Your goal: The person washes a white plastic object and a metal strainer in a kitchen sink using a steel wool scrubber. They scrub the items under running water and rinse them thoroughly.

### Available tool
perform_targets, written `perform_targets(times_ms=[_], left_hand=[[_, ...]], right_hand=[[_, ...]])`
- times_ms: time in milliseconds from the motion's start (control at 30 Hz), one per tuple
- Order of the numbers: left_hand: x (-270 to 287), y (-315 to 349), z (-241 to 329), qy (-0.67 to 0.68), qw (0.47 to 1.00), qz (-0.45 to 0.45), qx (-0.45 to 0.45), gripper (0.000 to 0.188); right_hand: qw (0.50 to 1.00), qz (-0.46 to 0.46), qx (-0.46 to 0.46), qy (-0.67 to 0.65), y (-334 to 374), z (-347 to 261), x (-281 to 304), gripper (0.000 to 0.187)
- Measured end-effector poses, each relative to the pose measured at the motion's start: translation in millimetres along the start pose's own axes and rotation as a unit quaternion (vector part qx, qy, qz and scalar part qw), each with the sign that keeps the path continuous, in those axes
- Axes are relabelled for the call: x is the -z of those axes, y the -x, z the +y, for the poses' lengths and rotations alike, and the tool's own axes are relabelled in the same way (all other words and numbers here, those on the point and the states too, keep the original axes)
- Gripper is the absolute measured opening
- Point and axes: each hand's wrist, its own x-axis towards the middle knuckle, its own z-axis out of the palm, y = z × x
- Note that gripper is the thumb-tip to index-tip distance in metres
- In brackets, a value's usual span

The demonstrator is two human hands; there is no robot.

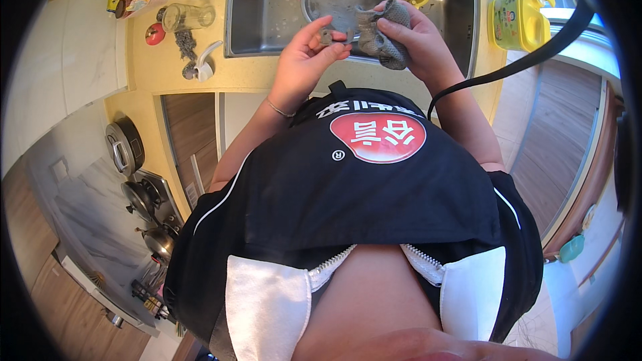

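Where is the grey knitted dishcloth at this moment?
In the head view, the grey knitted dishcloth is in the grip of the right hand, over the front edge of the steel sink, just right of the left hand.

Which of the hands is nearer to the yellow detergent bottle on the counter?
The right hand, holding a grey cloth over the sink, is nearer the yellow detergent bottle. The left hand is farther, on the cloth's other side.
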Motion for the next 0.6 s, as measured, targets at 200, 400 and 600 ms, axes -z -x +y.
perform_targets(times_ms=[200,400,600], left_hand=[[-0.6,-0.7,-3.1,-0.037,0.999,0.0,0.002,0.044],[3.9,3.6,-10.2,-0.228,0.971,0.03,-0.059,0.039],[3.2,7.7,-16.7,-0.402,0.899,0.024,-0.173,0.037]], right_hand=[[0.989,-0.047,0.043,0.136,-1.1,1.3,-16.3,0.021],[0.931,-0.107,0.113,0.33,-1.0,12.2,-22.2,0.018],[0.905,-0.113,0.134,0.387,-5.4,25.5,-20.7,0.018]])
